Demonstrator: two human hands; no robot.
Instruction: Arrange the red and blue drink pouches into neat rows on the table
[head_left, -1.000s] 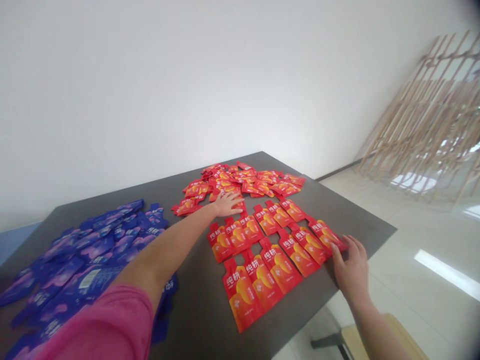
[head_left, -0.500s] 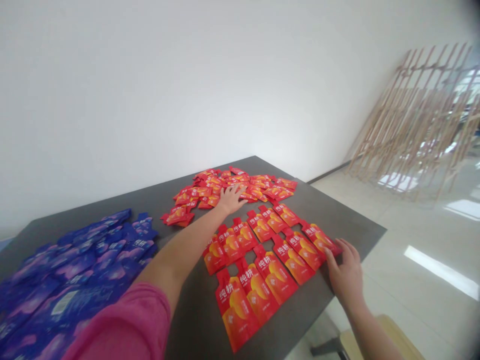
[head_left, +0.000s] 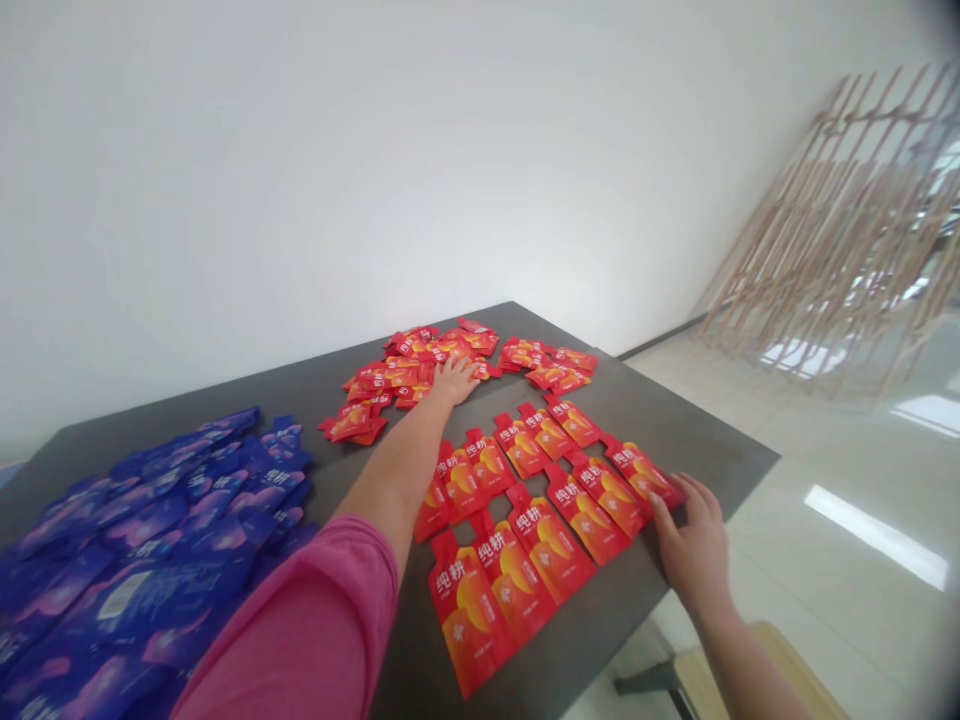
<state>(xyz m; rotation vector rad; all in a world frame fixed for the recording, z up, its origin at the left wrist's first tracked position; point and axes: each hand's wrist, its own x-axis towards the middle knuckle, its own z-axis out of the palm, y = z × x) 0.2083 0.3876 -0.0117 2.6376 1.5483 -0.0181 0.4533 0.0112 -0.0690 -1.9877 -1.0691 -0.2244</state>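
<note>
My left hand (head_left: 455,378) reaches over a loose pile of red pouches (head_left: 401,373) on the dark table, its fingers spread on top of them. Nearer to me, similar red pouches (head_left: 551,545) with yellow fruit pictures lie face up in two slanting rows. At the right end of the near row, my right hand (head_left: 694,540) has its thumb and fingers closed around the lower corner of a red pouch (head_left: 634,470). My left forearm partly covers the left end of the far row.
Blue and purple packets (head_left: 172,540) are heaped on the table's left side. A white wall (head_left: 375,180) stands behind the dark table (head_left: 705,430). Right of it are a tiled floor, a leaning wooden lattice (head_left: 840,220) and a stool (head_left: 772,670) below the edge.
My left hand has shifted slightly left over the pile, and a gap now shows in the pouches to its right. My right hand stays at the same pouch corner. The view has tilted a little.
</note>
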